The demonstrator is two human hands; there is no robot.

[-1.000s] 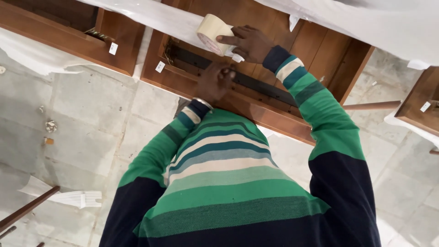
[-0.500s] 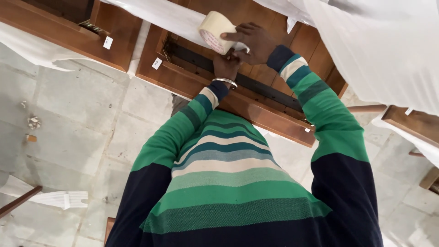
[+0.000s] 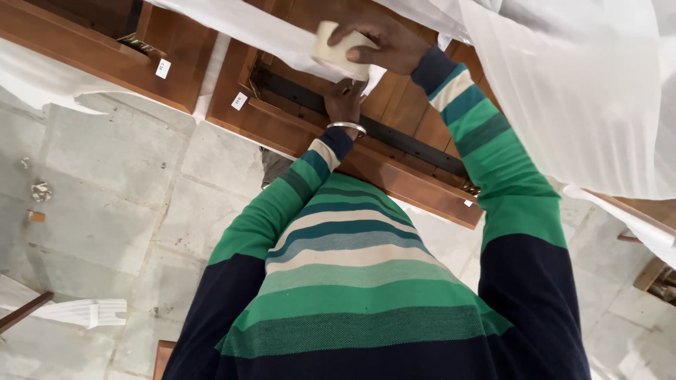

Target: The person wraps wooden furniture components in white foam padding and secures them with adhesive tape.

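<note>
Wooden frame (image 3: 394, 179) is lying on grey floor tiles. Your right hand (image 3: 384, 43) is gripping the tape roll (image 3: 341, 51) near its far edge; your left hand (image 3: 345, 102) is pressing flat there. Keep the tape tight.

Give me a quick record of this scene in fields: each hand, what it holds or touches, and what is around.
right hand: grips a roll of pale tape from above
left hand: pressed on the wooden furniture frame, just below the roll
wrist: metal bangle on the left arm
covering: white translucent sheet draped over the furniture
clothing: green, navy and cream striped sweater
floor: grey stone tiles
</note>
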